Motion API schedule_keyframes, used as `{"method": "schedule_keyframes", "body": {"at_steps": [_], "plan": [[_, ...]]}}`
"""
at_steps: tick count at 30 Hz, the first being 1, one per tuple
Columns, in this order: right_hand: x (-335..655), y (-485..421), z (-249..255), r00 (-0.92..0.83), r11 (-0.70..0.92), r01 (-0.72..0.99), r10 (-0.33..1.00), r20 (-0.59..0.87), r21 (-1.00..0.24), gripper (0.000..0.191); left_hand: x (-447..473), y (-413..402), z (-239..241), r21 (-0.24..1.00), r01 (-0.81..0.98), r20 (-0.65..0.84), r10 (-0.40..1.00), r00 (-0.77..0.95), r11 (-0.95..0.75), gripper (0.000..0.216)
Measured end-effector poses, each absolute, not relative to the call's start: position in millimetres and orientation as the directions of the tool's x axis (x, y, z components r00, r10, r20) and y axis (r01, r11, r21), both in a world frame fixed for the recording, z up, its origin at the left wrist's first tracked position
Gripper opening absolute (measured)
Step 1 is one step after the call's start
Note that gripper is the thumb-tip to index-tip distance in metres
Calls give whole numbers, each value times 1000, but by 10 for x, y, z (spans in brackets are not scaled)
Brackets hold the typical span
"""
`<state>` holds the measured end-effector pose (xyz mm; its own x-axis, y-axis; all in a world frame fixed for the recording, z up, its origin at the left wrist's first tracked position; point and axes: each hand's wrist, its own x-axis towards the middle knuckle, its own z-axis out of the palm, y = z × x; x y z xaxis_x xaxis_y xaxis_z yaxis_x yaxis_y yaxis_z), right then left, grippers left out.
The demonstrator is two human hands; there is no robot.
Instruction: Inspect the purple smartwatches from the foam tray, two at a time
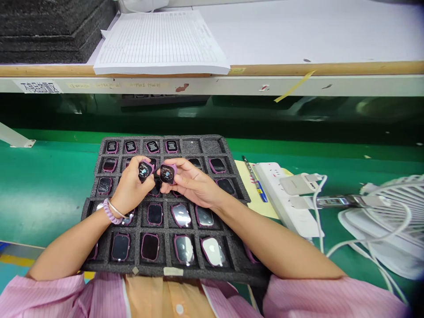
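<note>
My left hand (134, 185) is closed around a purple smartwatch body (145, 170) whose round dial is lit. Close beside it, my right hand (194, 181) grips a second purple smartwatch (167, 173), its screen also lit with a dial. Both are held above a grey foam tray (207, 146) with square compartments. Several strapless purple watches lie in the tray. Those in the far row, such as one watch (171, 146), show lines of white text; a nearer watch (150, 246) has a dark screen. My hands and forearms hide some compartments.
Right of the tray are a yellow paper (270, 209), a blue pen (260, 191), and a white power strip (281, 198) with a charger (298, 184) and cables. A white fan (394, 221) stands farther right. Printed sheets (162, 42) and black foam (53, 31) rest on the shelf above.
</note>
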<state>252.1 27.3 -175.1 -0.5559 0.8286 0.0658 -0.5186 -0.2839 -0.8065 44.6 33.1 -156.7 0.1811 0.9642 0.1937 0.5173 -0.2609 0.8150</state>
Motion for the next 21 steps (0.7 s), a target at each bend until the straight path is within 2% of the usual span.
{"method": "schedule_keyframes", "body": {"at_steps": [8,15,21], "plan": [[2516,261,-1732,-561,-283,-548,822,95,-787,40,458,314,-1546,816,515,213,965,152,-261,38],[2511,255,-1718,-542,-281,-531,838,66,-799,45,461,310,-1517,826,504,209,967,145,-254,39],[2516,249,-1720,-556,-278,-520,828,73,-808,44,449,306,-1524,812,516,216,962,168,-272,35]]}}
